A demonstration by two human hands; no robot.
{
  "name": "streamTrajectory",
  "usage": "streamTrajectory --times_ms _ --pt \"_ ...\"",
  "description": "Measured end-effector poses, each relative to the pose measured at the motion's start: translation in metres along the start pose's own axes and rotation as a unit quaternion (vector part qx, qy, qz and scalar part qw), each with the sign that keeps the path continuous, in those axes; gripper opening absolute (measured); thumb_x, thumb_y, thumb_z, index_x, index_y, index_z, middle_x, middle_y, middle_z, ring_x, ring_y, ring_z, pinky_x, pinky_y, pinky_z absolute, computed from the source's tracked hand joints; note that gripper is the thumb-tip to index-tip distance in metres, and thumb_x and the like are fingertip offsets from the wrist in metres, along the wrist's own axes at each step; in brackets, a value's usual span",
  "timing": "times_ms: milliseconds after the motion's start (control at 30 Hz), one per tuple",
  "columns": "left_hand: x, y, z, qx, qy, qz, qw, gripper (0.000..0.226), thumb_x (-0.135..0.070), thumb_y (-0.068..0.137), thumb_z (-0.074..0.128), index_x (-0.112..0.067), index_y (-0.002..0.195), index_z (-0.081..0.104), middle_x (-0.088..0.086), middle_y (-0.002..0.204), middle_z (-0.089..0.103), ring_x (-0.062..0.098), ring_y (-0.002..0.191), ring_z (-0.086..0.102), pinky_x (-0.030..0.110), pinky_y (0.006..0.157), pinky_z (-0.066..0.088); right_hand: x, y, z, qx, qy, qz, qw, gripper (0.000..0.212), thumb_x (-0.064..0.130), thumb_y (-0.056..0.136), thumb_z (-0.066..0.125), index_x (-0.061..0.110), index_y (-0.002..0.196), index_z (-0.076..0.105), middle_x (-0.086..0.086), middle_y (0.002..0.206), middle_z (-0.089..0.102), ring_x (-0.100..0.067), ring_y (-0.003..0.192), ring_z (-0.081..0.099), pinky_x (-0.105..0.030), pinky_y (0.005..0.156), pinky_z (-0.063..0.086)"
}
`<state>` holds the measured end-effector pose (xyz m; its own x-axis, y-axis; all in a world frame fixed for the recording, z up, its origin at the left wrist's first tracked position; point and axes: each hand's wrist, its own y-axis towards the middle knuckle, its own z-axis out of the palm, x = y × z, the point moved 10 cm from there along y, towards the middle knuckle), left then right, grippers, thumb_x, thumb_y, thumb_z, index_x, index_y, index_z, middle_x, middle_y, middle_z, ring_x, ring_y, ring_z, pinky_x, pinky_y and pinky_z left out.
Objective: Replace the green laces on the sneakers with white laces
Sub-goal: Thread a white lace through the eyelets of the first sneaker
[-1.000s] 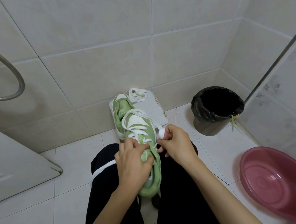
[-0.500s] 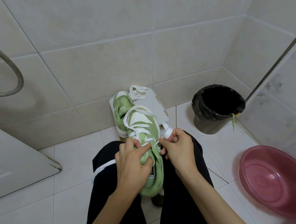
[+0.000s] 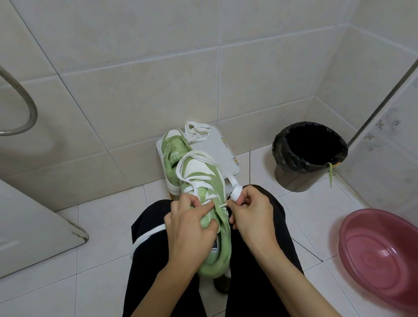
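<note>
Sneaker [image 3: 206,176] on the lap: left hand [image 3: 189,226] grips its upper, right hand [image 3: 255,215] pinches the white lace [image 3: 211,158], which I judge half threaded. Second sneaker [image 3: 172,149], on the white stool's [image 3: 224,154] left edge, looks unlaced, with a spare white lace [image 3: 196,132] beside it. A green lace [image 3: 330,175] hangs from the bin [image 3: 291,173].

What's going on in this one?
A seated person is lacing a green sneaker over their lap. The left hand grips the shoe; the right hand pinches a white lace threaded partway up. The second sneaker sits on a white platform beside a spare white lace. A green lace hangs from the black bin.
</note>
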<state>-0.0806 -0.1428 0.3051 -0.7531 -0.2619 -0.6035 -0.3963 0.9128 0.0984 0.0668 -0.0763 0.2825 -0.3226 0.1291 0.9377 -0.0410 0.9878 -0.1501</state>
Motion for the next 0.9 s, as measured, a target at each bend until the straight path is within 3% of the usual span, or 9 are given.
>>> streamTrajectory --times_ms 133,300,467,600,733,800,900 --pt "-0.001 0.005 0.002 0.001 0.003 -0.008 1.000 0.034 -0.025 0.079 0.066 -0.030 0.112 0.069 -0.012 0.096 0.039 0.004 0.089 0.025 0.021 0.078 0.015 0.002 0.007 0.002 0.036 -0.022 0.005 0.999 0.033 -0.001 0.083 0.062 0.013 0.063 0.040 -0.008 0.055 0.055 -0.007 0.037 0.050 -0.022 0.043 0.041" --pt "-0.006 0.006 0.005 -0.001 0.023 0.002 1.000 0.028 -0.029 0.079 0.066 -0.031 0.107 0.071 -0.013 0.096 0.041 0.006 0.089 0.028 0.021 0.075 0.014 0.012 0.009 0.007 0.040 -0.104 -0.034 0.993 0.034 0.001 0.078 0.062 0.019 0.061 0.040 0.002 0.060 0.054 -0.016 0.052 0.050 -0.020 0.050 0.039" --pt "-0.011 0.016 0.004 -0.006 0.088 0.009 0.996 0.017 -0.037 0.083 0.063 -0.032 0.098 0.071 -0.015 0.088 0.039 0.005 0.085 0.029 0.027 0.068 0.011 0.003 0.014 0.010 0.075 -0.042 0.014 0.996 0.031 -0.001 0.080 0.065 0.014 0.064 0.043 -0.003 0.050 0.053 -0.008 0.033 0.046 -0.022 0.041 0.039" --pt "-0.012 0.021 0.010 0.023 0.077 0.027 0.996 0.008 -0.032 0.087 0.063 -0.029 0.089 0.070 -0.015 0.084 0.039 0.006 0.087 0.034 0.028 0.067 0.011 0.004 0.015 0.010 0.074 -0.047 0.012 0.996 0.029 0.000 0.078 0.066 0.014 0.067 0.043 -0.004 0.052 0.056 -0.007 0.032 0.046 -0.019 0.040 0.038" --pt "-0.012 0.019 0.009 0.036 0.047 0.047 0.997 0.004 -0.027 0.087 0.063 -0.025 0.086 0.065 -0.014 0.089 0.036 0.006 0.089 0.033 0.028 0.069 0.013 0.005 0.011 0.016 0.114 -0.056 0.009 0.992 0.030 0.021 0.077 0.076 0.018 0.078 0.046 0.000 0.070 0.059 -0.010 0.056 0.055 -0.026 0.054 0.044" --pt "-0.010 0.018 0.007 0.038 0.039 0.045 0.998 0.003 -0.024 0.087 0.063 -0.023 0.088 0.065 -0.013 0.091 0.036 0.005 0.090 0.033 0.028 0.071 0.015 0.005 0.006 0.021 0.149 -0.087 -0.002 0.985 0.037 0.034 0.074 0.079 0.022 0.084 0.045 0.003 0.085 0.057 -0.009 0.070 0.052 -0.021 0.061 0.039" --pt "-0.009 0.015 0.006 0.050 0.035 0.036 0.997 0.005 -0.024 0.089 0.061 -0.021 0.089 0.065 -0.013 0.093 0.036 0.009 0.095 0.039 0.028 0.074 0.018 0.010 0.002 0.024 0.173 -0.148 -0.038 0.973 0.035 0.035 0.076 0.073 0.026 0.082 0.040 0.003 0.092 0.053 -0.008 0.072 0.047 -0.016 0.057 0.033"
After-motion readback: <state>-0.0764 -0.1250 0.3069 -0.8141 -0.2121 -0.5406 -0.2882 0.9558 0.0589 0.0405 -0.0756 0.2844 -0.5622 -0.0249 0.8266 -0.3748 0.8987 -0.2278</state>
